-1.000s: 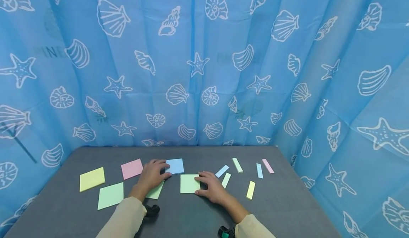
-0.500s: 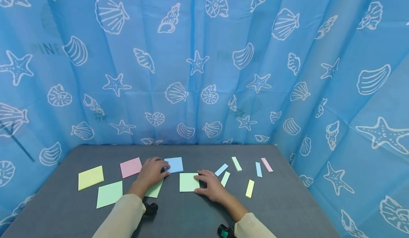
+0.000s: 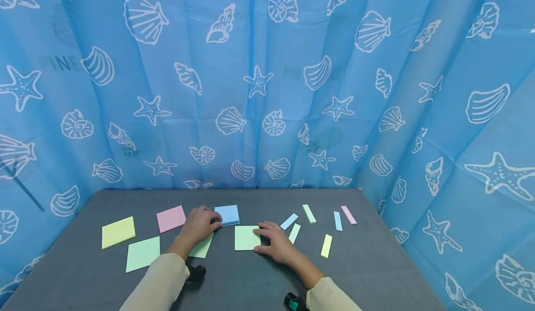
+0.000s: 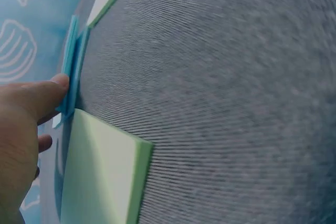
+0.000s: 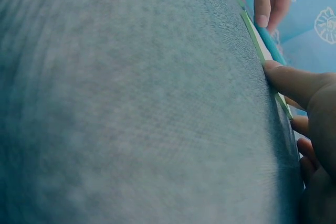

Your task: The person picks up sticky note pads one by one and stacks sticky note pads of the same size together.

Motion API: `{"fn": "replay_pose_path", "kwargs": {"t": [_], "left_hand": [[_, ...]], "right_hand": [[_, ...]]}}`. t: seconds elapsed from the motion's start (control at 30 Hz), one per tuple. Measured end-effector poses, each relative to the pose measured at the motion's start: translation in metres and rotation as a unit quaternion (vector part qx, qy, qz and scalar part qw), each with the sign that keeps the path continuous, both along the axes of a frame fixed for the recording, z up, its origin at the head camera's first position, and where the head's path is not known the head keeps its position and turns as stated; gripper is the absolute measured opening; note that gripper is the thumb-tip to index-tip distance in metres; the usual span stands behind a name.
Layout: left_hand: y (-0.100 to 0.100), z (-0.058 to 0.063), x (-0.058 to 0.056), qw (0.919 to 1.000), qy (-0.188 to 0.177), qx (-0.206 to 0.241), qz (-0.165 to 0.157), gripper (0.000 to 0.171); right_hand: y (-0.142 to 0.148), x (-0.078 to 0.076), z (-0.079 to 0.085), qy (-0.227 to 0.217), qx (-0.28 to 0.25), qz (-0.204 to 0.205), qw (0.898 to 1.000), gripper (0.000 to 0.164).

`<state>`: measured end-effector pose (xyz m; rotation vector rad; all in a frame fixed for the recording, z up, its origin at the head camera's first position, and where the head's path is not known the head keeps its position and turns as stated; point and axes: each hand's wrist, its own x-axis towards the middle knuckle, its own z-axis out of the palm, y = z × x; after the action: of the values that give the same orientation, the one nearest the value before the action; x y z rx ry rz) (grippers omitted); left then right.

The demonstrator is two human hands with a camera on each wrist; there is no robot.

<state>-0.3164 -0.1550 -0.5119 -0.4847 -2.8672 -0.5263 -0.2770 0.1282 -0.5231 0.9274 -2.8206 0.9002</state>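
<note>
In the head view my left hand pinches the left near corner of a blue sticky note pad. The left wrist view shows this blue pad parted into two layers, with the thumb at its edge. My right hand holds the right side of a square light green pad, its thumb at the near edge. In the right wrist view the thumb lies on that green pad's edge. A second green pad lies partly hidden beneath my left wrist.
On the left of the grey table lie a yellow pad, a pink pad and another green pad. Several narrow strips, including a yellow one and a pink one, lie to the right. A blue shell-print curtain stands behind.
The near edge of the blue pad now shows a split between layers under my left fingers. My right hand stays on the green pad. The head view has shifted slightly.
</note>
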Motion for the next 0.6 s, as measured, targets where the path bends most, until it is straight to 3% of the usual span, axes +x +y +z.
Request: {"fn": "replay_pose_path", "kwargs": {"t": [0.6], "left_hand": [[-0.0068, -0.0011, -0.0060, 0.9984, -0.039, 0.041, 0.006, 0.017]], "right_hand": [[0.0003, 0.0008, 0.0020, -0.001, 0.000, 0.003, 1.000, 0.051]]}}
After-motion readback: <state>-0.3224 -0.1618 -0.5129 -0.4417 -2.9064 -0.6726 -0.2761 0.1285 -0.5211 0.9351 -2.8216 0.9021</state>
